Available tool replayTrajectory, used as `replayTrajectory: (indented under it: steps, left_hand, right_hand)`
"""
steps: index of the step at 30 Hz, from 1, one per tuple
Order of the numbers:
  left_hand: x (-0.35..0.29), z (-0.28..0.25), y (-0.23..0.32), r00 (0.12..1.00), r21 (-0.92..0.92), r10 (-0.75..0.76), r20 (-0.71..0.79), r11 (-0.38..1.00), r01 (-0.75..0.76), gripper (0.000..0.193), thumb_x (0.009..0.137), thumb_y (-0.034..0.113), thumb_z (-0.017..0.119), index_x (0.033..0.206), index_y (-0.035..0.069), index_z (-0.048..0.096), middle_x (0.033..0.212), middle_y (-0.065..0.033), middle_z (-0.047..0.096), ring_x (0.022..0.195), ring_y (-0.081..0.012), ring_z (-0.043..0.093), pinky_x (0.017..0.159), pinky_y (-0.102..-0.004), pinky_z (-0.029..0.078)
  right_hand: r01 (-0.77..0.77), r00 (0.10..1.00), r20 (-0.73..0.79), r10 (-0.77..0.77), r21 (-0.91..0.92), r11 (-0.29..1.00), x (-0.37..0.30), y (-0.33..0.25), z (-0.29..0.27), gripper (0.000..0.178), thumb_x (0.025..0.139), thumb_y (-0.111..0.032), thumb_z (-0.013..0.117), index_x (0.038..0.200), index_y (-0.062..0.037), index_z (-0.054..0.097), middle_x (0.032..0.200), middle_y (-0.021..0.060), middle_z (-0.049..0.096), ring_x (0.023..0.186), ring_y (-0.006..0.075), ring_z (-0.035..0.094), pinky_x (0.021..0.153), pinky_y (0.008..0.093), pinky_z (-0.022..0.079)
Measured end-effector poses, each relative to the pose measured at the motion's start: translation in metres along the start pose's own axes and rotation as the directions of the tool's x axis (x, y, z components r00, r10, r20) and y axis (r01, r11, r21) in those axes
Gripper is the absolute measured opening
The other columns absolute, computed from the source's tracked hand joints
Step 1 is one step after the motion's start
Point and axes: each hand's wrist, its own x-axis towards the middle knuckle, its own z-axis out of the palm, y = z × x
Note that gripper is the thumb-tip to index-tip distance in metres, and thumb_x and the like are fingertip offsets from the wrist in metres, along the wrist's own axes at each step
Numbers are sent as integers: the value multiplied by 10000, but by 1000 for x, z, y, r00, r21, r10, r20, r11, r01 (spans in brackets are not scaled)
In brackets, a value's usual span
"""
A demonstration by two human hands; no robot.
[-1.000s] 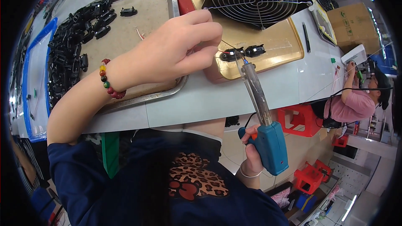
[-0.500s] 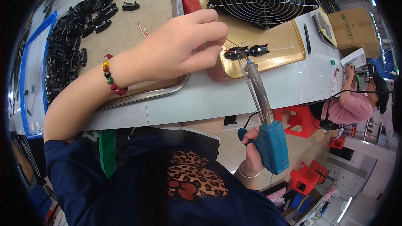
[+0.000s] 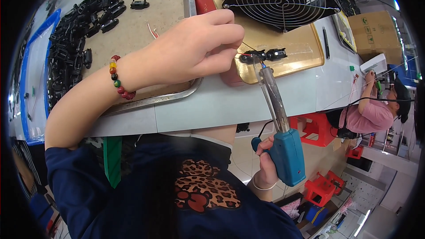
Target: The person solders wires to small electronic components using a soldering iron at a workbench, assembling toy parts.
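My left hand is closed in a pinch above the gold-coloured board, gripping thin wires, one of them red. Their far ends reach a small black plastic part on the board; a second such part sits just to its right. In my right hand is a teal pistol-grip soldering gun, its tip pointing up and meeting the nearer part where the wires end. My fingers hide much of the wires.
A black fan with a wire guard stands behind the parts. On the left, a metal tray holds a heap of black parts and loose wires. A pen and carton lie right; a co-worker sits beyond red stools.
Almost nothing differs. The view has shifted very slightly; both hands keep their holds, and the soldering gun's tip stays at the same black part.
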Motion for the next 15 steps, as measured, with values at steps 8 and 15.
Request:
replayTrajectory:
  steps: [8, 15]
  left_hand:
    - [0, -1, 0, 1000, -7, -8, 11, 1000, 8, 80, 737, 47, 532, 777, 3, 478, 740, -94, 404, 628, -212, 428, 550, -301, 372]
    - [0, -2, 1, 999, -4, -25, 24, 1000, 25, 80, 740, 41, 532, 774, 1, 472, 741, -93, 399, 629, -211, 425, 550, -299, 372]
  right_hand:
    - [-110, 994, -2, 111, 60, 992, 3, -12, 4, 156, 577, 49, 599, 717, -18, 611, 695, 81, 586, 569, 189, 563, 515, 244, 430]
    - [73, 992, 104, -76, 35, 997, 9, -23, 4, 202, 643, -94, 611, 807, 24, 618, 732, 98, 598, 579, 181, 549, 530, 256, 421]
